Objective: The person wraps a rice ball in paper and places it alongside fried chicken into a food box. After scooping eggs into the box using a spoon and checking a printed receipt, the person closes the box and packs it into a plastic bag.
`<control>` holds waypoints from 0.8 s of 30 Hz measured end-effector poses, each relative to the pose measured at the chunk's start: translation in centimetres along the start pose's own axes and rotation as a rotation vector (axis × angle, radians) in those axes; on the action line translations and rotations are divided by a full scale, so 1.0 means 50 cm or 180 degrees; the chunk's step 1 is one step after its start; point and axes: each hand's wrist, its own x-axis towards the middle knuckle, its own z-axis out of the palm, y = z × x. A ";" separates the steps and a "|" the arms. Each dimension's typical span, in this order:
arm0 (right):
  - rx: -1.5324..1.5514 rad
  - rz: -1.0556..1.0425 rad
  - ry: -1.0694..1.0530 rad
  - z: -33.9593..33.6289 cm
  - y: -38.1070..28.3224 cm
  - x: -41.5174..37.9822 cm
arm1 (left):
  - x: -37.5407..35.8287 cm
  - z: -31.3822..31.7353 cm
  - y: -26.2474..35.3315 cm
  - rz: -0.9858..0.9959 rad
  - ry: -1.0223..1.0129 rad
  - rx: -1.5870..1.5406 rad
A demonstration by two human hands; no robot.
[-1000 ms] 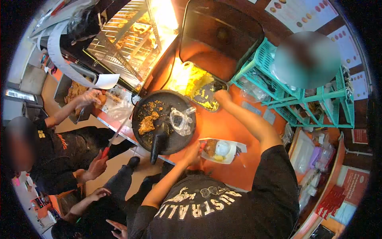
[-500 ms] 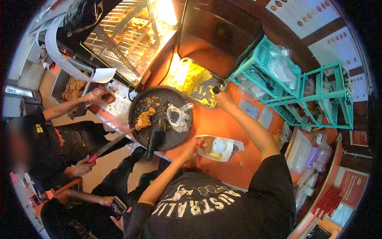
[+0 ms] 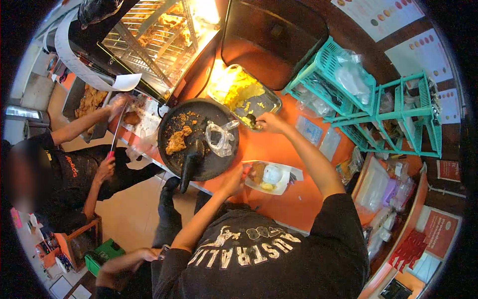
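Note:
My right hand (image 3: 269,122) is closed around the handle of a spoon (image 3: 253,120), whose head sits at the near edge of a metal tray (image 3: 273,99) of yellow scrambled-egg-like food (image 3: 238,87). My left hand (image 3: 235,180) is closed at the left edge of a white food wrapper (image 3: 280,187), beside something small and red. On that wrapper lie a mound of white rice (image 3: 272,175), a brown fried piece (image 3: 257,172) and a bit of yellow food (image 3: 268,187). Left of it stands a round dark stone mortar (image 3: 229,162) with fried chicken (image 3: 178,140), a pestle (image 3: 189,169) and a clear plastic bag (image 3: 220,138).
At the left, a co-worker holds a long knife (image 3: 117,130) over a fried piece (image 3: 132,118). A lit warming cabinet (image 3: 149,45) stands at the back left. Teal plastic racks (image 3: 343,89) rise at the right. Another person's arm (image 3: 124,259) shows at the bottom left.
My right hand has shifted slightly left and down with the spoon, toward the tray's near edge. The co-worker's knife has swung up to the fried piece. The phone at the lower left has gone from view.

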 end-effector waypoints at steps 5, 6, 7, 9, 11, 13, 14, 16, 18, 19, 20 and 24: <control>0.1944 0.0385 0.0007 0.033 0.064 0.000 | 0.004 0.010 -0.024 0.0263 -0.0075 0.0016; 0.2431 0.0727 -0.0124 0.030 0.057 0.003 | 0.004 0.011 -0.025 0.0255 -0.0065 0.0026; 0.2242 0.0768 -0.0105 0.024 0.055 -0.002 | 0.003 0.012 -0.025 0.0288 -0.0091 -0.0104; 0.2545 0.0942 -0.0187 0.019 0.056 -0.004 | 0.002 0.015 -0.031 0.0318 -0.0122 -0.0230; 0.2844 0.1125 -0.0259 0.023 0.063 -0.006 | 0.003 0.020 -0.041 0.0268 -0.0164 -0.0203; 0.3213 0.1226 0.0210 0.028 0.065 -0.007 | 0.002 0.007 -0.018 0.0413 -0.0066 -0.0007; 0.3215 0.1226 0.0222 0.027 0.068 -0.010 | 0.002 0.001 -0.005 0.0500 -0.0013 0.0087; 0.3074 0.1417 0.0439 0.001 0.048 -0.023 | 0.001 -0.003 0.007 0.0464 -0.0010 0.0088; 0.3156 0.1392 0.0544 -0.034 0.008 -0.055 | 0.003 -0.001 0.001 0.0357 -0.0088 -0.0003; 0.3236 0.1370 0.0631 -0.054 -0.017 -0.079 | 0.006 0.005 -0.016 0.0274 -0.0176 -0.0202; 0.3247 0.1400 0.0661 -0.071 -0.039 -0.104 | 0.007 0.007 -0.026 0.0190 -0.0277 -0.0402; 0.3720 0.1286 0.0829 -0.136 -0.147 -0.245 | 0.010 -0.004 -0.020 -0.0070 -0.0666 -0.0482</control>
